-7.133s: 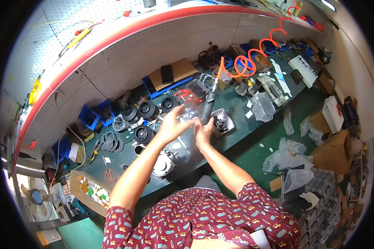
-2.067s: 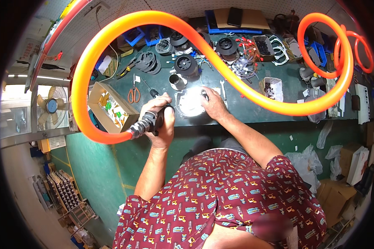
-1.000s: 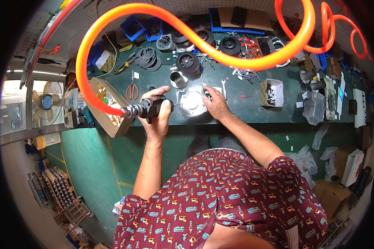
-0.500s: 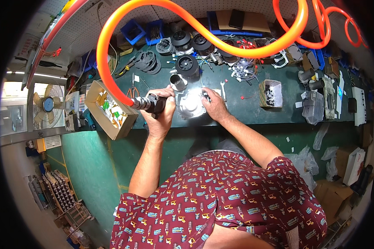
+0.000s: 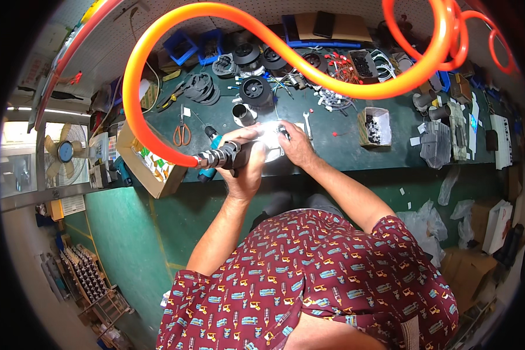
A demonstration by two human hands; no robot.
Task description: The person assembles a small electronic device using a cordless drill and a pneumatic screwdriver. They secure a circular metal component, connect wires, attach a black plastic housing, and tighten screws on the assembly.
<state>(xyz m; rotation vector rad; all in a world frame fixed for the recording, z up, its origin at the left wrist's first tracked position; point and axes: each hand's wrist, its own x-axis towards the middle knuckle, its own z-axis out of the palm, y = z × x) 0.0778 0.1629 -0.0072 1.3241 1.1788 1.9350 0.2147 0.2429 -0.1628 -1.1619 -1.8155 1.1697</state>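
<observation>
My left hand (image 5: 248,174) is wrapped round a dark air tool (image 5: 232,156) with a metal coupling, joined to a thick orange air hose (image 5: 130,99). The tool's front end is hidden behind my fingers, close to a pale metal housing (image 5: 270,153) lit very brightly. On the housing's right side, my right hand (image 5: 298,147) pinches a small dark thing, too covered to name. A spanner (image 5: 307,125) lies just beyond that hand. A metal cylinder (image 5: 243,115) stands beyond my left hand, with a black fan motor (image 5: 255,91) behind it.
Orange-handled scissors (image 5: 182,134) and a teal power drill (image 5: 212,137) lie left. A cardboard box of packets (image 5: 170,185) sits at the bench's left edge, and a small box of black parts (image 5: 374,111) to the right. Motors and wire bundles (image 5: 335,98) line the back.
My left hand has carried the air tool rightward, close to the housing and my right hand. The hose loop has shifted, and the scissors and drill show more fully.
</observation>
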